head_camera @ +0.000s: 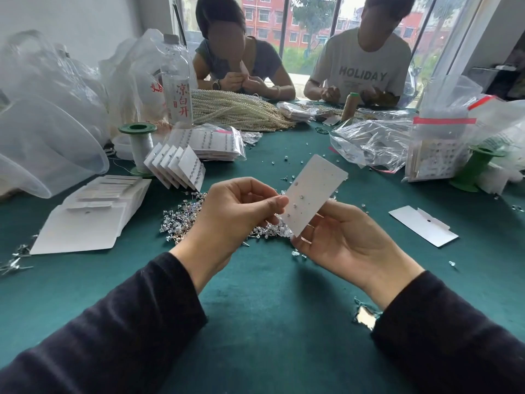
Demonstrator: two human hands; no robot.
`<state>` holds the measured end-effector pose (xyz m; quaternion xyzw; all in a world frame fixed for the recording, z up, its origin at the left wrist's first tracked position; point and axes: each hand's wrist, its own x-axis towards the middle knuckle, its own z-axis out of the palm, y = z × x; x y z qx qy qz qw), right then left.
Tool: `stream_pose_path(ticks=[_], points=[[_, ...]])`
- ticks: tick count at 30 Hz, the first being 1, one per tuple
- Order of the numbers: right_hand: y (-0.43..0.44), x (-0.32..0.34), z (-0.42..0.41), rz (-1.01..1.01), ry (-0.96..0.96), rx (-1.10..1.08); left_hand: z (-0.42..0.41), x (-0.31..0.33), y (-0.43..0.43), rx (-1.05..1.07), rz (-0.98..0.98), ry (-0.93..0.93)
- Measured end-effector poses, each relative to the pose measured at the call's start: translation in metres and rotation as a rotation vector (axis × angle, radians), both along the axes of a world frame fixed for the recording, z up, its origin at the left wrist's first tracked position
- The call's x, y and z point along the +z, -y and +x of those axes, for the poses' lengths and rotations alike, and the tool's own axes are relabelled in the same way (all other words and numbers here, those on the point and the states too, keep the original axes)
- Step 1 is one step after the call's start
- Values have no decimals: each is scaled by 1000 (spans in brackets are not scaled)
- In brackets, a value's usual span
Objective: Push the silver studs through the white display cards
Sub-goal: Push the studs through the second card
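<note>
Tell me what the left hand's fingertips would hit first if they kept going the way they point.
Probably the white card held by the right hand; the left hand already pinches at its edge.

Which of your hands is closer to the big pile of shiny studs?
Left. The left hand hovers right over the pile of silver studs, covering part of it. The right hand is beside the pile's right end, holding the white card.

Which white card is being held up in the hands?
The white card with studs, pinched between left hand and right hand; the other cards lie on the table.
</note>
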<state>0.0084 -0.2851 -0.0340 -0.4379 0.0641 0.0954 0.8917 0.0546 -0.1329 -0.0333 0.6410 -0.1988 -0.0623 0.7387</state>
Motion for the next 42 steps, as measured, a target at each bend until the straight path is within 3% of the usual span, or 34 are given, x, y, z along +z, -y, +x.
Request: stream_pose_path(ticks=[7, 20, 27, 32, 35, 39, 40, 42], points=[[-6, -3, 0, -113, 101, 41, -2, 2, 2, -23, -111, -82], [-9, -7, 1, -242, 143, 29, -1, -4, 3, 12, 40, 57], [-12, -8, -3, -578, 294, -265, -8, -2, 4, -2, 73, 150], [-15, -5, -4, -1022, 500, -499, -12, -3, 8, -31, 45, 142], [-17, -4, -6, -1183, 589, -476, -9, -7, 9, 80, 31, 23], [-6, 2, -3, -967, 536, -498, 1, -9, 8, 183, -102, -253], [1, 3, -1, -1042, 503, -523, 4, -9, 7, 182, -162, -315], [14, 2, 3, -1403, 455, -411, 10, -8, 4, 182, -256, -418]])
